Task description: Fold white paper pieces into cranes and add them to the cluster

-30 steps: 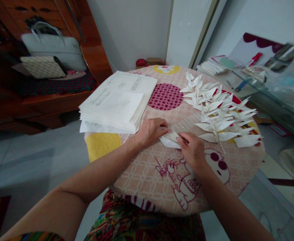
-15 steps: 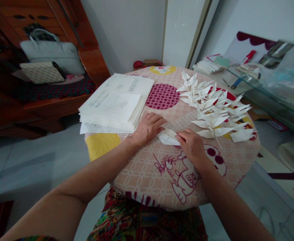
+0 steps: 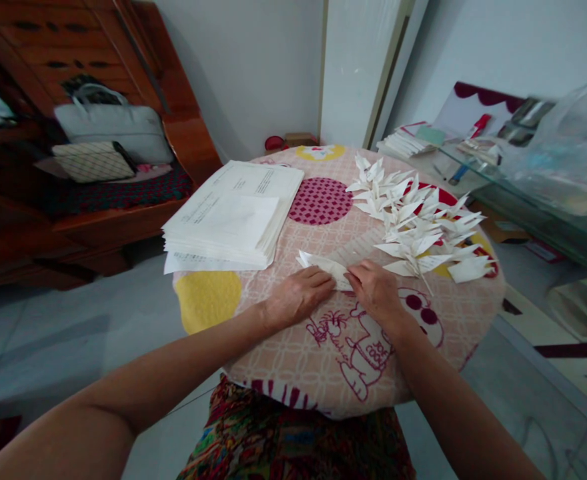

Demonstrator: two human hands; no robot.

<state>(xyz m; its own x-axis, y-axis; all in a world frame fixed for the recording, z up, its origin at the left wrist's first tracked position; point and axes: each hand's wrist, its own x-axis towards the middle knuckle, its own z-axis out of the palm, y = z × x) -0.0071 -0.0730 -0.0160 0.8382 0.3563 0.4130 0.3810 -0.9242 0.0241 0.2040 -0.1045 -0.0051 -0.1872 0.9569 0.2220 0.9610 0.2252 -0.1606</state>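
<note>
A small folded piece of white paper lies on the round patterned tabletop in front of me. My left hand presses on its near left part with fingers bent down. My right hand pinches its right end, fingers closed on the paper. A tall stack of white sheets sits at the left of the table. Several folded white paper cranes are piled at the right, just beyond my right hand.
A wooden bench with a grey bag and a checked pouch stands at the left. A glass shelf with papers and a plastic bag is at the right. Tiled floor surrounds the table.
My left hand has slid back toward me and the folded paper now points out to the upper left. The view has tilted slightly.
</note>
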